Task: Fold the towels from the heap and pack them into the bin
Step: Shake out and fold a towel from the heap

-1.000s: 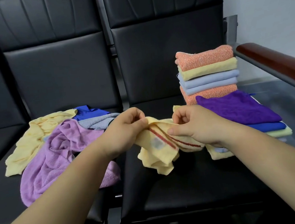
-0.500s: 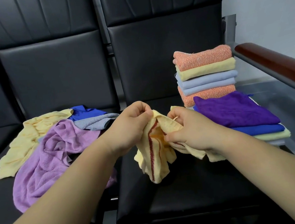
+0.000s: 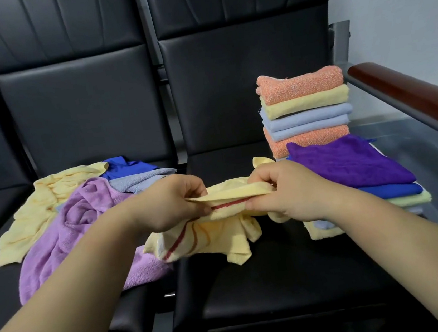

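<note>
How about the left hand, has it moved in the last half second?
Yes. The left hand has slid leftward, away from the folded stack, pulling the yellow striped towel taut.

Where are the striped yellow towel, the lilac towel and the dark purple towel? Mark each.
striped yellow towel (image 3: pixel 229 192): head view, on its stretched upper fold.
lilac towel (image 3: pixel 64 240): head view, middle of its crumpled body.
dark purple towel (image 3: pixel 350 163): head view, on its flat top face.

The yellow towel (image 3: pixel 226 192) partly hides the fingers (image 3: pixel 195 185) of the left hand (image 3: pixel 170 202) and right hand (image 3: pixel 284 191).
</note>
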Available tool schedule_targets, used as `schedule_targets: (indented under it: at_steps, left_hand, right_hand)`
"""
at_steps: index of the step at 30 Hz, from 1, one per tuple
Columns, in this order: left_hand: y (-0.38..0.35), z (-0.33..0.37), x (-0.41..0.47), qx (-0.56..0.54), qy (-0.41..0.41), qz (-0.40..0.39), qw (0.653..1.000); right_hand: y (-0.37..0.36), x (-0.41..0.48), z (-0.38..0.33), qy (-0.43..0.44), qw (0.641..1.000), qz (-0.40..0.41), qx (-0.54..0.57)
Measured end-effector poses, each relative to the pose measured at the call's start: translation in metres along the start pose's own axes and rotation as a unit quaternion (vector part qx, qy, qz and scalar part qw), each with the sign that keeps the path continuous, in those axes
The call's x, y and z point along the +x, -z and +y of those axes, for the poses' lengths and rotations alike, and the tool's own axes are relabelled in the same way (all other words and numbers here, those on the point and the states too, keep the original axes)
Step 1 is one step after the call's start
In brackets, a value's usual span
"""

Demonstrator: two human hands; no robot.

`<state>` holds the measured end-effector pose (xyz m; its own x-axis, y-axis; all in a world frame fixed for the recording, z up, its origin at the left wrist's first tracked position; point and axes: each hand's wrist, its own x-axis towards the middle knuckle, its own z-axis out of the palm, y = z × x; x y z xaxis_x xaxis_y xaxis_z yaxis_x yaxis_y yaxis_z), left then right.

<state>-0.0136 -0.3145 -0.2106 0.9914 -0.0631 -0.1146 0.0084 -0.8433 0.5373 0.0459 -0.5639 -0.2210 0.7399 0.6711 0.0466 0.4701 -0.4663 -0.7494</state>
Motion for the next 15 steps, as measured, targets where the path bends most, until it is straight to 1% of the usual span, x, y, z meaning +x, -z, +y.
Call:
schedule_targets:
  at_steps: [3, 6, 8, 9, 11, 12, 13, 14, 15]
  left_hand:
    - [-0.001, 0.002, -0.005, -0.004, -0.008, 0.016, 1.000]
    - [-0.001, 0.007, -0.010, -0.113, 0.009, 0.095, 0.989]
    - [-0.002, 0.013, -0.012, -0.183, 0.023, 0.143, 0.972]
    - [-0.003, 0.015, -0.013, -0.216, 0.026, 0.151, 0.964]
    - [-0.003, 0.020, -0.016, -0.258, 0.009, 0.133, 0.957]
    - [-0.002, 0.021, -0.017, -0.248, -0.007, 0.106, 0.963]
    - [-0.001, 0.020, -0.018, -0.198, -0.019, 0.071, 0.977]
    - [0.001, 0.019, -0.019, -0.118, -0.020, 0.031, 0.992]
    - [0.002, 0.018, -0.018, -0.028, -0.013, -0.009, 0.999]
  right_hand:
    - [-0.002, -0.001, -0.003, 0.012, 0.998, 0.030, 0.057]
    - [-0.004, -0.001, -0.006, -0.002, 0.998, 0.006, 0.070]
    - [-0.009, 0.000, -0.006, -0.024, 0.999, -0.023, 0.024]
    - [-0.012, 0.001, -0.004, -0.035, 0.999, -0.032, -0.014]
    - [-0.017, 0.002, -0.001, -0.051, 0.995, -0.044, -0.072]
    - [-0.019, 0.002, 0.000, -0.055, 0.993, -0.046, -0.097]
    - [-0.019, 0.002, 0.001, -0.060, 0.990, -0.045, -0.116]
    - [-0.019, 0.001, 0.000, -0.066, 0.989, -0.047, -0.127]
    - [-0.017, 0.001, 0.000, -0.069, 0.988, -0.044, -0.128]
